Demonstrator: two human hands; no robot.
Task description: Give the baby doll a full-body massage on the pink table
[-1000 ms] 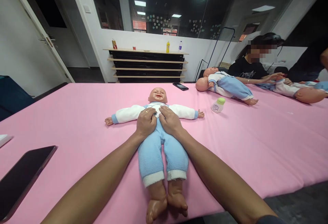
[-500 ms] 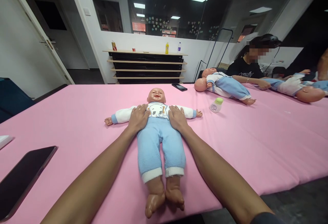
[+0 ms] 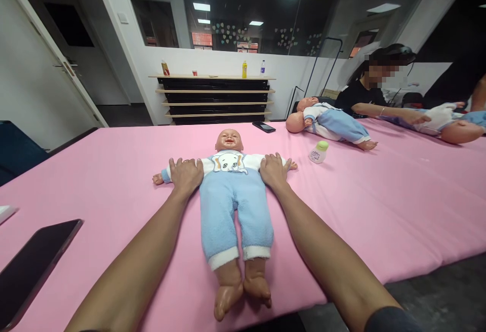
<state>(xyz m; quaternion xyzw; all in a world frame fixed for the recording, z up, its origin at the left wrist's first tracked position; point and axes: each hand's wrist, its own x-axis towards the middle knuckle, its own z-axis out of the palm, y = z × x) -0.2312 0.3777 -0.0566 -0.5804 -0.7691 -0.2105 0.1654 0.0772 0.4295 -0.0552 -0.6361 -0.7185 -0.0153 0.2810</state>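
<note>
Head view: a baby doll point(image 3: 232, 190) lies on its back on the pink table point(image 3: 379, 205). Long axis runs straight away from the person: head at the far end, face up, bare feet at the near edge of the table, soles toward the camera. Arms stretched out sideways, at right angles to the body; legs side by side, close together. White top with an elephant print, light blue trousers with white cuffs.

Left hand point(image 3: 186, 173): flat, palm down, fingers spread wide, resting on the doll's sleeve on that side, just short of its small hand. Holds nothing; presses or rests only, cannot tell which.

Right hand point(image 3: 274, 169): flat, palm down, fingers loosely spread, lying on the other sleeve near the doll's wrist. Nothing gripped. The doll's trunk sits between the two hands; both forearms run alongside its legs without touching them.

Beyond the right hand and a little outward: a small bottle point(image 3: 318, 152) with a green cap, upright. Further out, a second doll point(image 3: 330, 123) lies on its side; another person point(image 3: 364, 94) in a black shirt reaches over a third doll point(image 3: 453, 124). Straight beyond the hands, a phone point(image 3: 264, 126) lies flat. Near the left forearm, a dark tablet point(image 3: 32, 266) lies at the table edge. A shelf point(image 3: 216, 96) stands against the far wall.
</note>
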